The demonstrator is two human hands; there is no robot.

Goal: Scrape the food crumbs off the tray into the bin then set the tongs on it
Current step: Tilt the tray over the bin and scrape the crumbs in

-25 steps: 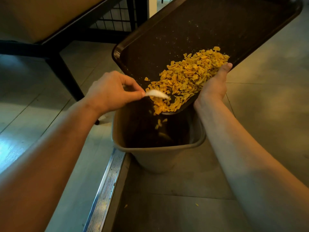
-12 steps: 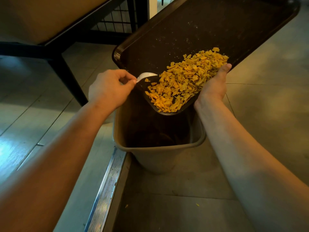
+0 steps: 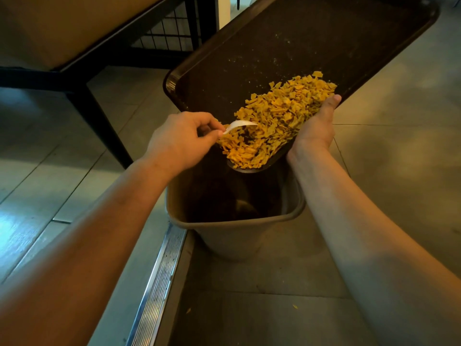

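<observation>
Over the open mouth of a beige plastic bin [image 3: 224, 236] standing on the grey tiled floor [image 3: 399, 158], a dark brown rectangular plastic tray [image 3: 287, 41] is held tilted, its near corner dipping lowest just above the bin's opening and its far end raised toward the upper right. A heap of yellow-orange food crumbs [image 3: 274, 126] lies gathered along the tray's lower right edge and in that low corner; fine pale specks dot the bare surface higher up. The right hand [image 3: 314, 128] holds the tray by its right rim, palm under the edge and fingers curled up against it beside the crumbs. The left hand [image 3: 179, 138] has its fingers curled, pinching the handle of a small white plastic scraper [image 3: 239, 124], whose curved blade reaches into the left side of the crumb heap near the low corner. Whether the blade touches the tray surface cannot be told. Inside the bin it is dark, and its contents are too dim to make out. A ribbed metal floor strip [image 3: 159, 278] runs along the floor left of the bin, and a few loose crumbs lie on the dark floor in front of it. At upper left stands a bench [image 3: 62, 28] with black metal legs, with a black wire grid behind it.
</observation>
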